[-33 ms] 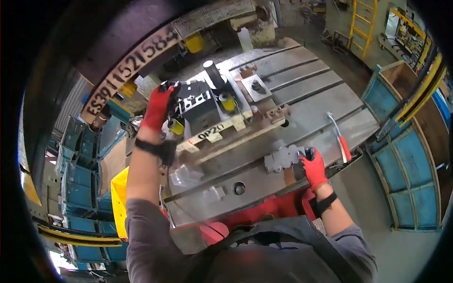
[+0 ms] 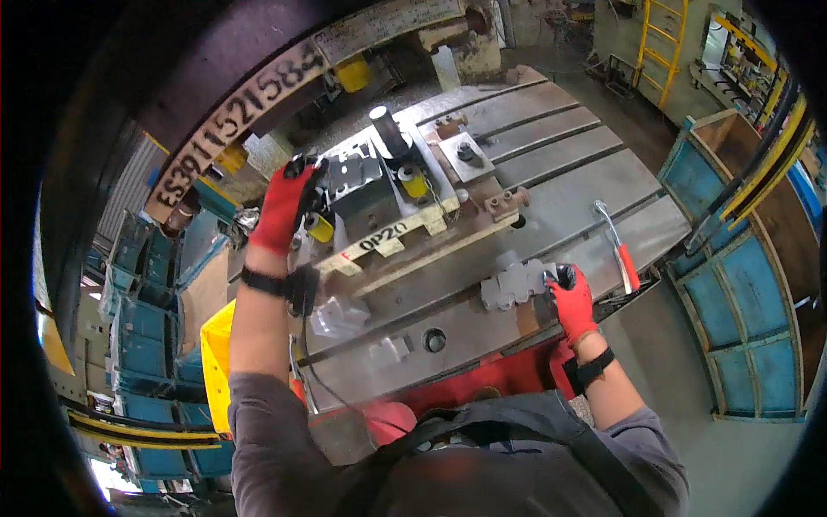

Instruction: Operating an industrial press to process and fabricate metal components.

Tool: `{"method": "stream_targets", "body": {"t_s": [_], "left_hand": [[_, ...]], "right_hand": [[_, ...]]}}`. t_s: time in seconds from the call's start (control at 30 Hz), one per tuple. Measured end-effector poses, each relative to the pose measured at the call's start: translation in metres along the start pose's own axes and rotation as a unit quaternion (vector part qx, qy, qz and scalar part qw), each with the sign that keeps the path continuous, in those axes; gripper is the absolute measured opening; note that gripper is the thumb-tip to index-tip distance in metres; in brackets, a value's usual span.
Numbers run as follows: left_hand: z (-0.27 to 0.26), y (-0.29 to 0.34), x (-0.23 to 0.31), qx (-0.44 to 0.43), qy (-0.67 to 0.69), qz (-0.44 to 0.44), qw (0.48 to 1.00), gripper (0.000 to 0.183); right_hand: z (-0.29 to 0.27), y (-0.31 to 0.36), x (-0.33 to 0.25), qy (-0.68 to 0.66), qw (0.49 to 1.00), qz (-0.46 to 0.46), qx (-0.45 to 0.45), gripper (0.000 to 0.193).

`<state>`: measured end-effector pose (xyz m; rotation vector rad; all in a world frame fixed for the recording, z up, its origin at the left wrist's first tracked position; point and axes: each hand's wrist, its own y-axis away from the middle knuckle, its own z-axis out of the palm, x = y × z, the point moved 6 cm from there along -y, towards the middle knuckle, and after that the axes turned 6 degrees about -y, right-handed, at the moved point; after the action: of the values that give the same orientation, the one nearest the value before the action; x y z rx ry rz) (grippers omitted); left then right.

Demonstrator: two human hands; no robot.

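Observation:
My left hand [image 2: 284, 207], in a red glove with black fingertips, is at the left side of a dark die block [image 2: 366, 202]. Its fingers are curled at the block's upper left corner; what they hold, if anything, is hidden. A flat grey metal piece [image 2: 355, 172] lies on top of the block. Lower right, my right hand [image 2: 571, 302], gloved alike, pinches the right edge of a flat grey metal blank [image 2: 517, 284] among several overlapping ones on the slotted press table [image 2: 568, 185].
A black post [image 2: 389, 133] and yellow cylinders [image 2: 412, 181] stand around the block. A red-handled ratchet wrench [image 2: 618, 250] lies right. Clear plastic-like pieces [image 2: 340, 317] lie near my left forearm. Blue bins [image 2: 719, 293] stand right, and a heavy press beam [image 2: 241, 121] overhangs the upper left.
My left hand has shifted slightly at the block's corner. The bright slotted pattern on top of the block now reads as a flatter grey surface. My right hand stays at the blanks.

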<state>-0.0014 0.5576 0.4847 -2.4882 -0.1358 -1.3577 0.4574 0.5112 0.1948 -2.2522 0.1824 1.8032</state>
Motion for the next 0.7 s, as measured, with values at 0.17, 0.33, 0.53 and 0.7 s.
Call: {"method": "stream_targets", "body": {"t_s": [0.17,0.33,0.53,0.7], "left_hand": [[-0.011,0.134,-0.062,-0.028,0.019,-0.082,0.996,0.019],[0.005,0.242,-0.126,-0.077,0.060,-0.241,0.966,0.015],[0.038,0.292,-0.182,-0.028,0.047,-0.219,0.974,0.021],[0.045,0.295,-0.155,0.063,-0.345,-0.075,0.933,0.059]], "right_hand": [[0.006,0.007,-0.019,-0.215,0.968,0.107,-0.079,0.020],[0.001,0.013,-0.003,-0.281,0.951,0.118,-0.054,0.027],[0.023,0.044,-0.043,-0.322,0.928,0.145,-0.116,0.043],[0.040,0.047,-0.078,-0.314,0.930,0.107,-0.155,0.043]]}}
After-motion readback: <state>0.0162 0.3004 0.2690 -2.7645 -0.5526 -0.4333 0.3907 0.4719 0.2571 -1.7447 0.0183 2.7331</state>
